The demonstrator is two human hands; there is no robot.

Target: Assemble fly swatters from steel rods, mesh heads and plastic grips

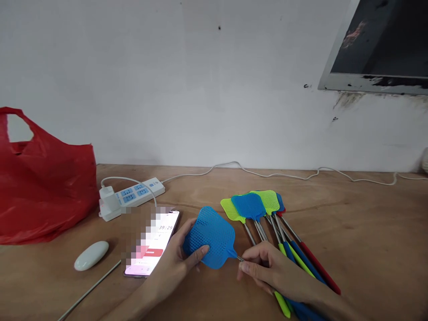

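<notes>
A blue fly swatter [217, 236] is held in front of me by both hands, above the wooden table. My left hand [177, 261] grips the edge of its perforated head, thumb on the near face and fingers mostly behind. At the neck, my right hand [272, 269] pinches the thin metal rod between thumb and fingers. Behind and under my right hand lies a pile of fly swatters [249, 206] with green and blue heads, metal rods, and green, blue and red handles [323, 269]. My right hand and forearm hide part of these handles.
Left of my hands lies a lit phone [163, 240], partly blurred out. Beyond it are a white power strip [133, 196] and plugged-in charger [109, 200]. A white mouse [91, 256] and red plastic bag [47, 187] stand farther left. A cable [277, 175] runs along the wall.
</notes>
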